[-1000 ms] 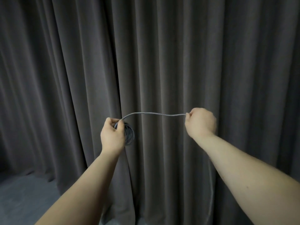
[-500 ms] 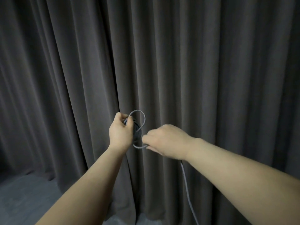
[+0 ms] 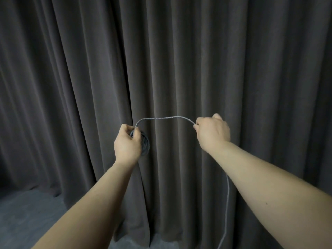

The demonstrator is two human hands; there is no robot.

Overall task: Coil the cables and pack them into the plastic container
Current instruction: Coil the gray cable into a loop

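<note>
A thin grey braided cable [image 3: 165,118] runs between both hands at chest height. My left hand [image 3: 127,142] is closed around a small round coil [image 3: 145,144] of this cable, several turns thick. My right hand [image 3: 212,133], off to the right and apart from the coil, pinches the free length. From under the right hand the loose tail [image 3: 227,203] hangs straight down and leaves the view at the bottom. No plastic container is in view.
A dark grey pleated curtain [image 3: 89,78] fills the whole background close behind my hands. A strip of grey carpet floor [image 3: 27,218] shows at the lower left.
My right hand laid a loop onto the coil half a second ago, then drew back out to the right, pulling a fresh span of cable taut. The left hand stayed put.
</note>
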